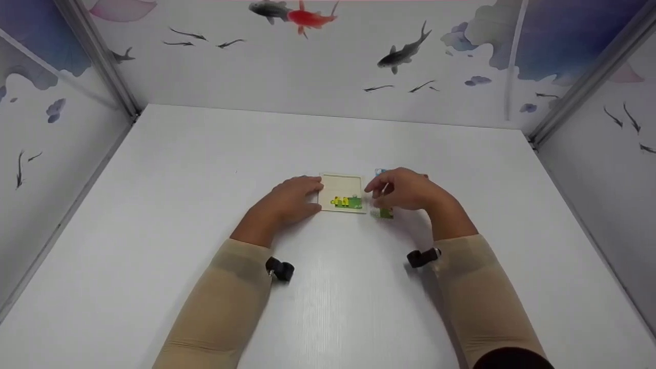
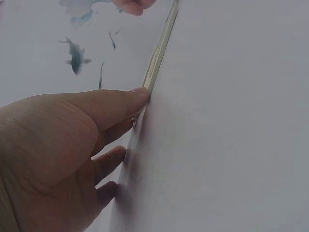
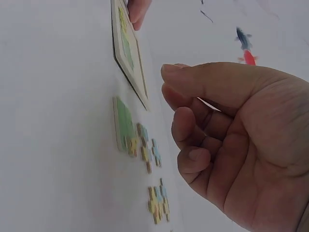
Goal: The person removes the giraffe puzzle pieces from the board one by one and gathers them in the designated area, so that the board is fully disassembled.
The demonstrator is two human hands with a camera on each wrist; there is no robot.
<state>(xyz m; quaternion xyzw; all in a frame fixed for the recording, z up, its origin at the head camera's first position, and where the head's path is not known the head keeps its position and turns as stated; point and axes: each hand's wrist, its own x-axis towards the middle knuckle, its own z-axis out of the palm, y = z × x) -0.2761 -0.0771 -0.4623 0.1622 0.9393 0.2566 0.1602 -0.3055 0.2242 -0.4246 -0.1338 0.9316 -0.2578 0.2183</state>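
A square wooden puzzle tray (image 1: 341, 187) lies on the white table, with joined green and yellow puzzle pieces (image 1: 347, 202) along its lower right edge. My left hand (image 1: 294, 200) holds the tray at its left side, thumb at the lower corner and fingers at the upper one. In the left wrist view the thumb (image 2: 128, 100) presses the tray's edge. My right hand (image 1: 407, 189) hovers just right of the tray, fingers loosely bent and thumb near the index finger; no piece shows between them. Beneath it is a green puzzle piece (image 3: 124, 124), partly hidden in the head view.
Several loose puzzle pieces (image 3: 158, 200) in yellow and blue lie on the table right of the tray, mostly covered by the right hand in the head view. White panels (image 1: 307, 77) painted with fish enclose the table (image 1: 328, 297) at the back and sides.
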